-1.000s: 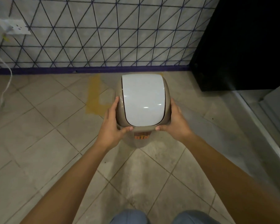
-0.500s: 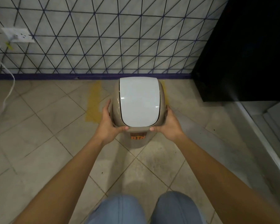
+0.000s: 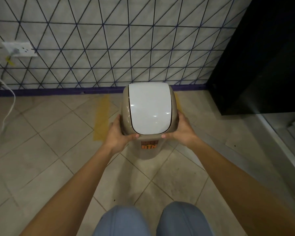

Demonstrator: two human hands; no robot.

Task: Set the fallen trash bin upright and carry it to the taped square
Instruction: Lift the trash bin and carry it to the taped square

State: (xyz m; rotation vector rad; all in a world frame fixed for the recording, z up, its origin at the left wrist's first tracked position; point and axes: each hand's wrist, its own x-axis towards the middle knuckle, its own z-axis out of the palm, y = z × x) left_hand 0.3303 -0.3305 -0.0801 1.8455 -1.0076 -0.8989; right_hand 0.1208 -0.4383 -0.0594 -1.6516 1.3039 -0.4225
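The trash bin (image 3: 149, 150) is beige with a white swing lid (image 3: 150, 109) and an orange "BIN" label on its front. It stands upright, close to the wall. My left hand (image 3: 120, 133) grips the lid's left side and my right hand (image 3: 181, 131) grips its right side, thumbs on the front edge. Yellow tape (image 3: 101, 120) runs along the floor left of the bin, and a second strip (image 3: 179, 103) shows at its right; the bin hides the rest of the square. Whether the bin's base touches the floor I cannot tell.
A tiled wall with a purple baseboard (image 3: 58, 91) is straight ahead. A black cabinet (image 3: 262, 65) stands at the right, with a metal threshold (image 3: 283, 147) below it. A white outlet (image 3: 20, 49) and hanging cord (image 3: 8, 106) are at the left. My knees (image 3: 152, 220) show at the bottom.
The bin, held in both hands, has moved forward toward the wall and down between the yellow tape strips. My knees have come into view.
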